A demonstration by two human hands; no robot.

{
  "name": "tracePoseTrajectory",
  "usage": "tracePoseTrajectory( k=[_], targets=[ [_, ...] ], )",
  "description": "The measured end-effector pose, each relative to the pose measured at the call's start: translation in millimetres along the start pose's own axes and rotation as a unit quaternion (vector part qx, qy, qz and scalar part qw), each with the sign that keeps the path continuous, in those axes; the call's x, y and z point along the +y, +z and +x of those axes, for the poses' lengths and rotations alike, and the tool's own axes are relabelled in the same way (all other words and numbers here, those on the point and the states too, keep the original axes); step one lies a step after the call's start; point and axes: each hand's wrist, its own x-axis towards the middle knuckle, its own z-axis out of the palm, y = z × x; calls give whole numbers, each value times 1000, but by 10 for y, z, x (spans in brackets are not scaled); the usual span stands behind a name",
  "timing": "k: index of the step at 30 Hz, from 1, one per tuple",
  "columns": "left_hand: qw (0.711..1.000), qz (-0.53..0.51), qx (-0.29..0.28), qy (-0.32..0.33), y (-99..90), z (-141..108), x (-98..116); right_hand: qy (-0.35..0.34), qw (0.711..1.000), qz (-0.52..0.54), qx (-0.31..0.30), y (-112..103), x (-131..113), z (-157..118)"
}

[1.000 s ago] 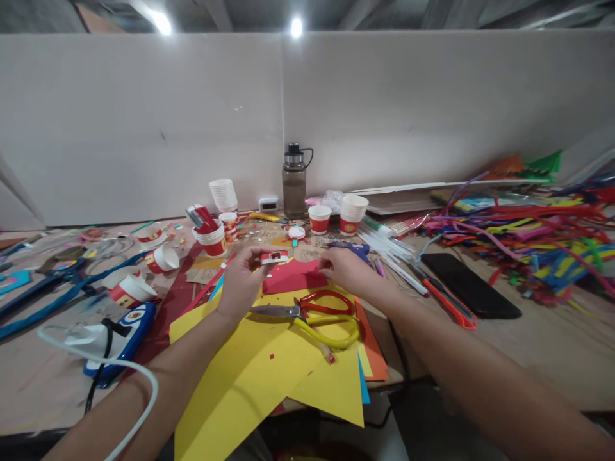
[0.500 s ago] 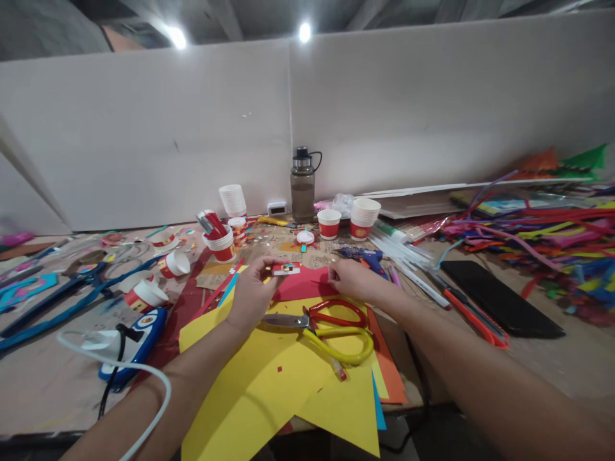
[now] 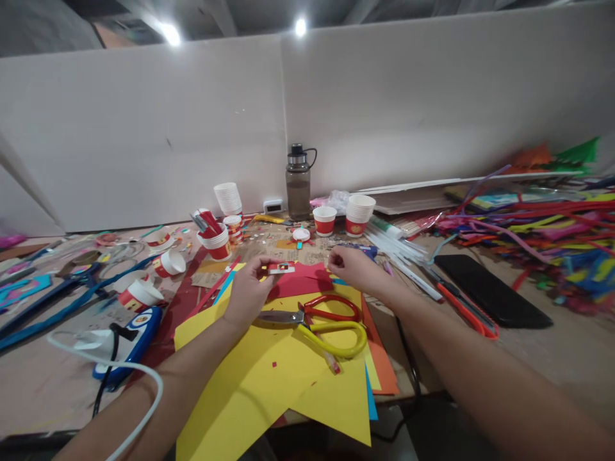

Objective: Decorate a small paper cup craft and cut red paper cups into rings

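My left hand (image 3: 250, 287) pinches a small red-and-white piece (image 3: 281, 268) with a dark spot and bits of colour on its top; its exact kind does not show. To the right, my right hand (image 3: 354, 267) is curled with the fingertips pressed together, and anything between them is hidden. Below both hands lies red paper (image 3: 300, 282) on yellow paper sheets (image 3: 250, 378). Scissors with one red and one yellow handle (image 3: 336, 326) rest on the yellow sheet, blades pointing left.
A water bottle (image 3: 298, 186) stands by the white partition, with paper cups (image 3: 360, 216) nearby. On the right are a black phone (image 3: 492, 291), an orange-handled cutter (image 3: 468, 310) and colourful strips (image 3: 538, 230). A white cable (image 3: 156, 384) crosses my left forearm.
The whole view has shifted slightly. My right hand has lifted a little away from the red paper; my left hand still pinches the small piece.
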Motion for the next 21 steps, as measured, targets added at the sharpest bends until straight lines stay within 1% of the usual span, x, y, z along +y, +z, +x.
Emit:
tracePoseTrajectory(
  k=[4, 7, 9, 14, 18, 21],
  targets=[
    [1000, 17, -9, 11, -14, -7, 5, 11, 997, 78, 10, -38, 13, 24],
    [1000, 7, -16, 15, -17, -16, 19, 3, 996, 92, 10, -48, 41, 25],
    [1000, -5, -16, 19, -15, -21, 24, -4, 998, 70, 1, -44, 49, 13],
    [999, 6, -22, 24, -14, -32, 32, -19, 998, -35, -51, 40, 6, -21],
    [999, 20, -26, 24, -21, -39, 41, 4, 991, -116, -71, 116, -57, -19],
    [999, 26, -25, 26, -19, -37, 43, 21, 986, -146, -80, 127, -100, -13]
  ],
)
